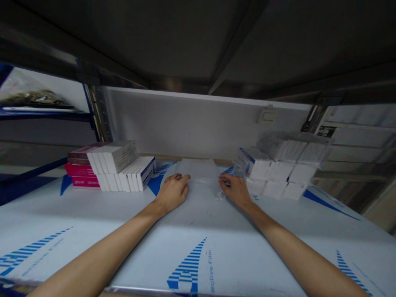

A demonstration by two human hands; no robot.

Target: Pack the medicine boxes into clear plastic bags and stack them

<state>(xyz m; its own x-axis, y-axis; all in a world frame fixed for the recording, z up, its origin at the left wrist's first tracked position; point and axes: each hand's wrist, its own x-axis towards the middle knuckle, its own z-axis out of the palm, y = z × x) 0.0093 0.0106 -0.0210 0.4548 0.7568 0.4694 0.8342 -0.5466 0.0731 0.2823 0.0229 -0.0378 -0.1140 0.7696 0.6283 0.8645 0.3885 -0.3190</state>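
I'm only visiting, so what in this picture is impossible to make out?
All in the head view:
Fine print on the white boxes at left: too small and blurred.
Anything behind the wrapped boxes at right: hidden by them.
The pale scrap near the right hand: too blurred to identify.
Whether that hand pinches anything: its fingertips are too blurred.
Left forearm and right forearm: cut off by the bottom edge.
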